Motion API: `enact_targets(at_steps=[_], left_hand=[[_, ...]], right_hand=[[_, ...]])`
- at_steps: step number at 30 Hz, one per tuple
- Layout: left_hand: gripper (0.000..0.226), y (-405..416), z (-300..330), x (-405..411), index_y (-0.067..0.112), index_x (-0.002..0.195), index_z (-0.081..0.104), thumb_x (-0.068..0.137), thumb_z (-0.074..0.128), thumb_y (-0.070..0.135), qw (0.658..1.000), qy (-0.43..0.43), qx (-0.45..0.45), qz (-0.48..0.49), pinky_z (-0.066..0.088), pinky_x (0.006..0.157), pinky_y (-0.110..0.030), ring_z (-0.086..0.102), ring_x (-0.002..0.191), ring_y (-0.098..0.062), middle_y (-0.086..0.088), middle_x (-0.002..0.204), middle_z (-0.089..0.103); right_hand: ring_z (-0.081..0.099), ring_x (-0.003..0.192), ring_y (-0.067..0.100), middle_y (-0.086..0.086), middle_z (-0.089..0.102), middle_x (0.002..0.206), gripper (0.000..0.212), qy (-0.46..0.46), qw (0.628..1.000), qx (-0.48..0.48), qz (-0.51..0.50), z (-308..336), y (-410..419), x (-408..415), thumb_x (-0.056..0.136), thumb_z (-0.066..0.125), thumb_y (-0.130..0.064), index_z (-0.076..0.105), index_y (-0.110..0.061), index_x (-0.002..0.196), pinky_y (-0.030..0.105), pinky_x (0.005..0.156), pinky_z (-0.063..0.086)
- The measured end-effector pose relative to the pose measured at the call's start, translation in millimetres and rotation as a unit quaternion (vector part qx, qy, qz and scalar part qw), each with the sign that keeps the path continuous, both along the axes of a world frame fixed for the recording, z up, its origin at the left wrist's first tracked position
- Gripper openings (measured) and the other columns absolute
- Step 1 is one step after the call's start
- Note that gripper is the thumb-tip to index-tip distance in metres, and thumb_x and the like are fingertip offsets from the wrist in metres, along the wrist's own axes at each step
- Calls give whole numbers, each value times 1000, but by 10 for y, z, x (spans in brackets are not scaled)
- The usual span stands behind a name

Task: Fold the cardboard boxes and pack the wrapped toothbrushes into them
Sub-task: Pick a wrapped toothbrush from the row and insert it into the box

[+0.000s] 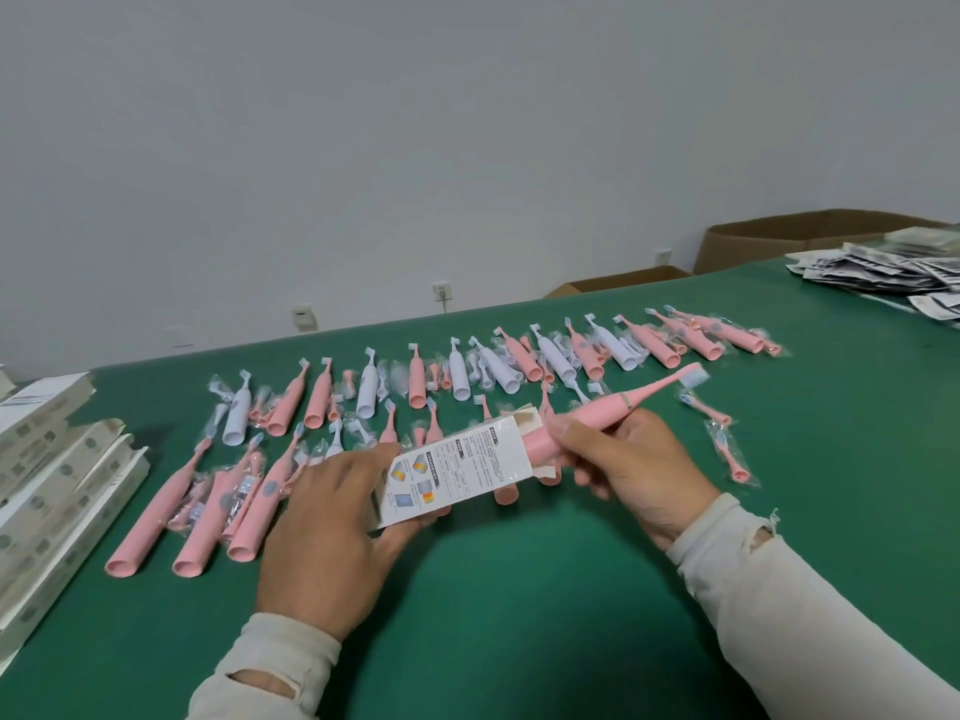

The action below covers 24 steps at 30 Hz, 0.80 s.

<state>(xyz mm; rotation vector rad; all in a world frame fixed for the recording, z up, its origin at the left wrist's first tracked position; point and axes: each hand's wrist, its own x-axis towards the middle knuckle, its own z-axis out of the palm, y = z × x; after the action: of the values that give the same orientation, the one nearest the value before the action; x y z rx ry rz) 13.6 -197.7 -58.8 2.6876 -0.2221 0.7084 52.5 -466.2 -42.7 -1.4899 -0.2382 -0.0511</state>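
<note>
We noted the left hand (332, 532) gripping a white printed box (457, 472), fingers curled under it and thumb along its near edge, holding it just above the green surface (519, 615). The box's open end, flaps spread, faced right. The right hand (639, 470) held a pink toothbrush (597, 413) by the thick part of its handle, fingers wrapped round it; the handle's base sat inside the box's open end while the neck and bristled head pointed up and right, clear of the box. The two hands were close together, joined only through box and brush. Behind them lay a long row of wrapped toothbrushes (467, 376), pink and white, with small bagged brush heads scattered among them, running from the left toward the far right of the surface. Three more pink handles (156, 517) lay nearer on the left. At the left edge sat a stack of white boxes (57, 491), several with flaps open. At the far right corner we recorded a pile of printed leaflets (893, 275). Beyond the surface, brown cartons (779, 239) stood against a pale wall. Both sleeves were cream-coloured, with holes near the cuffs.
</note>
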Motion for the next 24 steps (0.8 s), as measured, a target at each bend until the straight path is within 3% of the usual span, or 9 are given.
enact_targets(at_steps=[2, 4, 7, 10, 13, 16, 19, 22, 24], left_hand=[[68, -8, -19, 3, 30, 127, 60, 73, 49, 70, 1000, 0, 13, -1, 39, 72, -30, 54, 100, -17, 7, 113, 65], [70, 15, -22, 22, 31, 128, 60, 73, 47, 72, 1000, 10, 13, 14, 43, 74, -32, 54, 105, -19, 7, 116, 64], [66, 57, -12, 38, 32, 133, 57, 77, 60, 66, 999, 24, 8, 48, 44, 79, -36, 50, 110, -19, 7, 120, 62], [62, 52, -19, 37, 35, 136, 54, 79, 73, 55, 998, 31, -1, 63, 42, 78, -35, 48, 114, -18, 8, 125, 60], [64, 55, -28, 37, 35, 137, 53, 80, 71, 55, 997, 37, -5, 68, 45, 83, -37, 47, 115, -18, 8, 127, 59], [63, 76, -39, 52, 33, 136, 54, 80, 70, 57, 998, 26, -20, 62, 44, 84, -38, 48, 112, -20, 6, 124, 60], [70, 39, -36, 37, 31, 132, 58, 75, 52, 71, 999, 19, -8, 26, 41, 77, -35, 52, 108, -21, 5, 119, 63], [76, 17, -37, 31, 34, 131, 58, 71, 40, 78, 1000, 25, -10, 15, 40, 73, -33, 52, 107, -19, 6, 118, 62], [77, 44, -35, 37, 38, 132, 56, 70, 39, 80, 999, 26, -17, 27, 39, 72, -33, 51, 109, -18, 9, 120, 61]], right_hand=[[51, 50, 6, -5, 67, 64, 16, -2, 994, -90, 59, -21, 82, -45, 78, 79, -48, 77, -32, 79, 16, 48, 42], [51, 50, 7, -7, 67, 65, 19, -1, 990, -116, 79, -26, 124, -56, 78, 72, -55, 74, -37, 80, 17, 47, 42], [57, 54, 13, 4, 68, 73, 25, 25, 1000, 16, -4, 7, 47, 12, 89, 69, -35, 64, -15, 102, 21, 43, 44], [66, 62, 16, 6, 70, 75, 20, 29, 980, 158, -113, 15, -69, 61, 95, 60, -5, 56, -15, 112, 25, 51, 54], [71, 70, 20, 8, 72, 81, 22, -48, 981, 105, -155, 3, -97, 86, 95, 56, 3, 61, -16, 104, 25, 62, 58], [74, 73, 21, 9, 74, 80, 17, -98, 982, 37, -158, -17, -56, 65, 95, 60, -1, 67, -16, 96, 22, 66, 58], [73, 70, 21, 6, 75, 84, 10, -117, 990, -30, -73, -94, 79, 5, 89, 69, -22, 69, -30, 94, 25, 62, 57], [73, 72, 20, 1, 74, 85, 19, -121, 986, -103, -55, -120, 157, -21, 79, 72, -47, 67, -37, 95, 35, 68, 60], [71, 80, 24, 3, 73, 86, 20, -123, 987, -96, -47, -106, 127, -26, 79, 72, -45, 70, -35, 95, 41, 76, 60]])
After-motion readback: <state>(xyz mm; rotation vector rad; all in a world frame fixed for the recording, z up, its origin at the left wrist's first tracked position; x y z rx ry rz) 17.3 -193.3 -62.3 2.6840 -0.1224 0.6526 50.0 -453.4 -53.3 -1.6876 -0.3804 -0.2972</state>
